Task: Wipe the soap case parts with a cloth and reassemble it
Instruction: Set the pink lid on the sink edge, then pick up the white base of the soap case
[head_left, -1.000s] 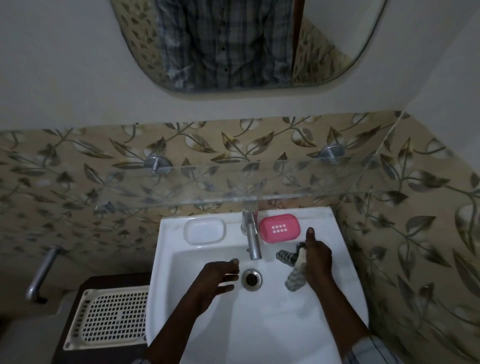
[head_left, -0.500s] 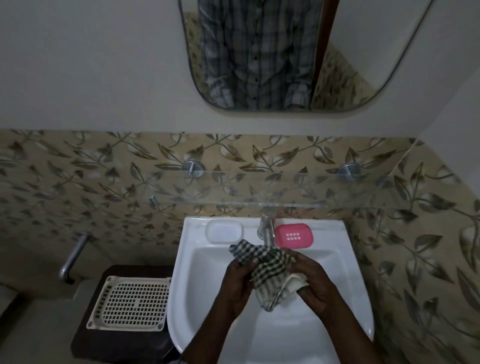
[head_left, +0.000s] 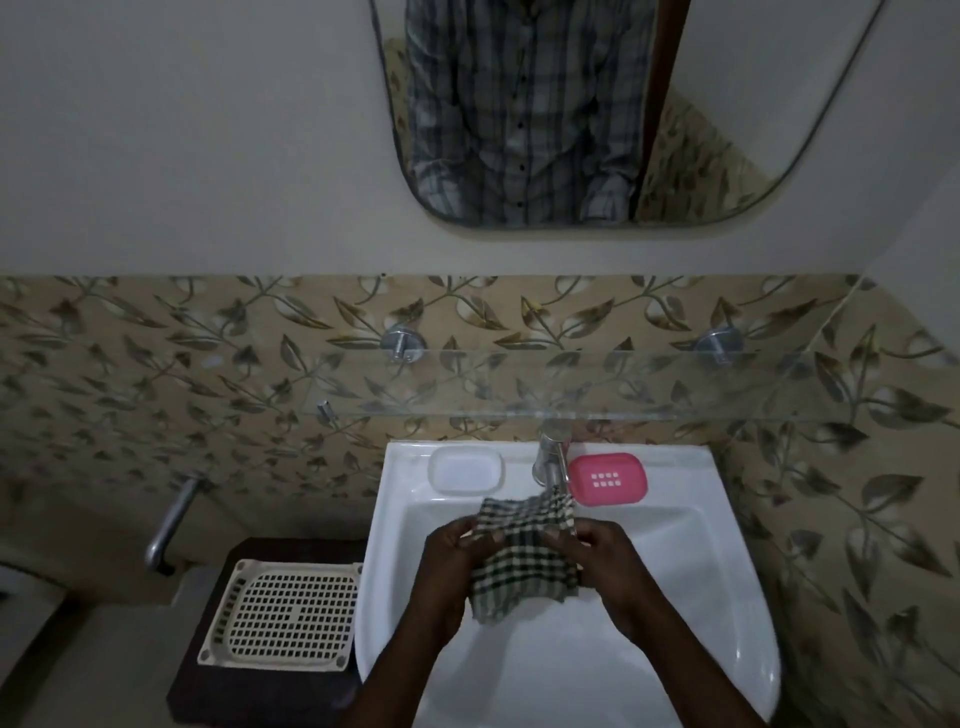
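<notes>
Both hands, left hand (head_left: 449, 558) and right hand (head_left: 605, 558), pinch the checked cloth (head_left: 524, 556) in their fingers; it hangs lengthwise toward the person, pink soap case part (head_left: 608, 478) lying crosswise beyond them.

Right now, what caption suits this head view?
Left hand and right hand hold a checked cloth over the sink.
</notes>
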